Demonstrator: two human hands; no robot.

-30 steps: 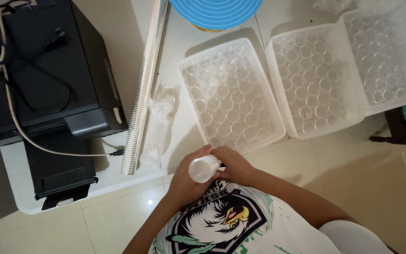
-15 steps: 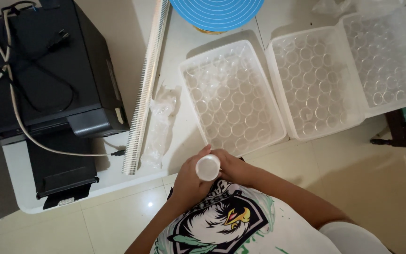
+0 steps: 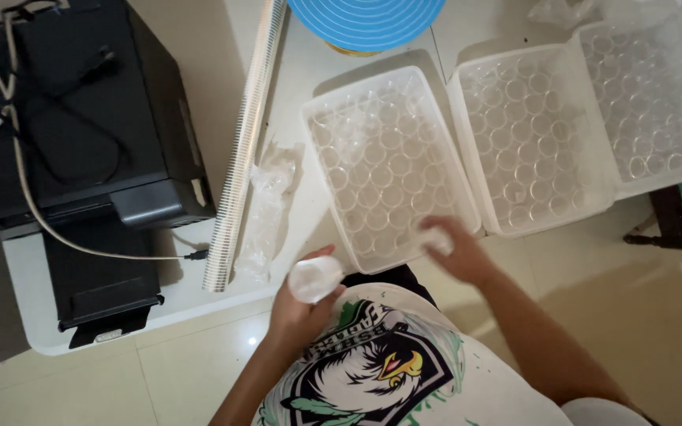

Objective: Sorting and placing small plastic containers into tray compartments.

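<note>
My left hand [image 3: 297, 309] is closed around a small white plastic cup [image 3: 315, 278], held just above my lap at the front edge of the table. My right hand [image 3: 461, 254] is blurred and reaches to the near right corner of a white tray [image 3: 310, 120]. Its fingertips pinch what looks like a small clear cup [image 3: 436, 239]. The tray is filled with rows of small clear cups.
Two more white trays of clear cups, one in the middle [image 3: 467, 118] and one at the right [image 3: 593, 47], lie to the right. A long ribbed white stack [image 3: 246, 142] and a crumpled clear bag [image 3: 266, 205] lie left of the tray. A black printer [image 3: 80, 118] with a white cable [image 3: 57, 237] is far left, and a blue round disc [image 3: 365, 20] is at the top.
Both hands were together on the white cup. My right hand has come away and moved right, up to the tray's near corner. My left hand keeps the cup.
</note>
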